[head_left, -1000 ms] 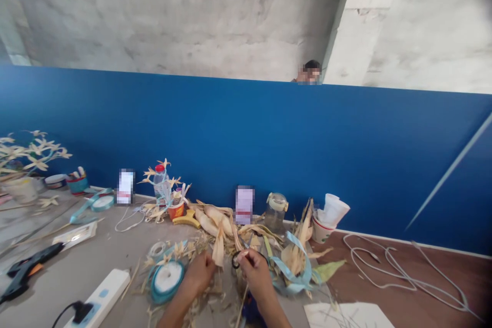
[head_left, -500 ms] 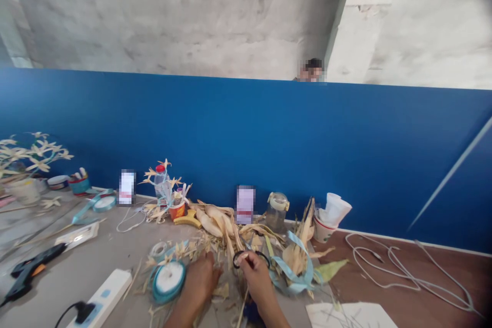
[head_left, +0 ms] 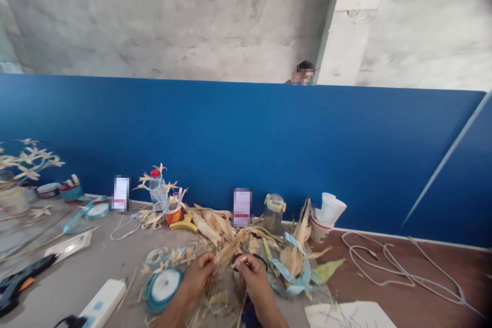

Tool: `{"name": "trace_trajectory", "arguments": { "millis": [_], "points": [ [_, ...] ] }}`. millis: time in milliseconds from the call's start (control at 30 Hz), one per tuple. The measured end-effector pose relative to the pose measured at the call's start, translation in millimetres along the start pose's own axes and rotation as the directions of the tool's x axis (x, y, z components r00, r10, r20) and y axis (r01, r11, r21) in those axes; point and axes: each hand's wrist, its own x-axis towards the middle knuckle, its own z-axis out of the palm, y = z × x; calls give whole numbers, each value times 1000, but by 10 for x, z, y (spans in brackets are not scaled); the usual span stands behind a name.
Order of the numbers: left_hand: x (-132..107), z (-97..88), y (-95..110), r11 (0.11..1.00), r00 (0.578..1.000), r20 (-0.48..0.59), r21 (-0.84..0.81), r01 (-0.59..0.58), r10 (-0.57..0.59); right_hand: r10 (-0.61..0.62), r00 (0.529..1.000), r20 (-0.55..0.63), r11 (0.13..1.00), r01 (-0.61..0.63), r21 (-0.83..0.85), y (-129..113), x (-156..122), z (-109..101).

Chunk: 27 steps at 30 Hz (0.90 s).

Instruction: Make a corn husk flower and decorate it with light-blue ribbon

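My left hand [head_left: 200, 270] is closed, thumb and fingertips pinched over the scraps; what they hold is too small to make out. Opposite it, my right hand [head_left: 251, 275] pinches a small pale piece [head_left: 241, 260], perhaps corn husk. Black loops like scissor handles [head_left: 263, 261] show behind the right fingers; whether that hand holds them I cannot tell. Dried corn husks [head_left: 215, 223] are heaped just beyond both hands. Beside my left forearm lies a spool of blue ribbon [head_left: 165, 286]. Loose light-blue ribbon [head_left: 294, 271] curls over husks to the right.
A white power strip [head_left: 102, 302] and a glue gun [head_left: 26, 279] lie at left. Along the blue partition [head_left: 246, 138] stand a phone [head_left: 242, 207], a clear jar [head_left: 273, 212] and paper cups [head_left: 323, 225]. A white cable [head_left: 400, 266] coils at right. Another person's head shows above the partition.
My left hand has risen from the scraps and turned, its fingertips now pinched near the right hand. My right hand keeps nearly the same place. The view has shifted slightly.
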Motion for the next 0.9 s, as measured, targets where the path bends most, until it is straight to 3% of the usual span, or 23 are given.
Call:
{"name": "trace_trajectory", "arguments": {
  "millis": [167, 367, 700, 900],
  "points": [
    [-65, 81, 93, 989, 997, 71, -144, 46, -36, -47, 999, 8, 999, 46, 28, -104, -35, 25],
    [-107, 86, 171, 977, 996, 82, -206, 57, -41, 1, 998, 56, 999, -4, 53, -123, -61, 42],
    [-163, 151, 169, 986, 957, 290, -152, 73, -26, 1, 999, 32, 981, -7, 194, -129, -77, 36],
    [-190, 180, 183, 989, 925, 381, -134, 61, -5, 12, 995, 100, 976, -34, 214, -144, -79, 54]
  ]
}}
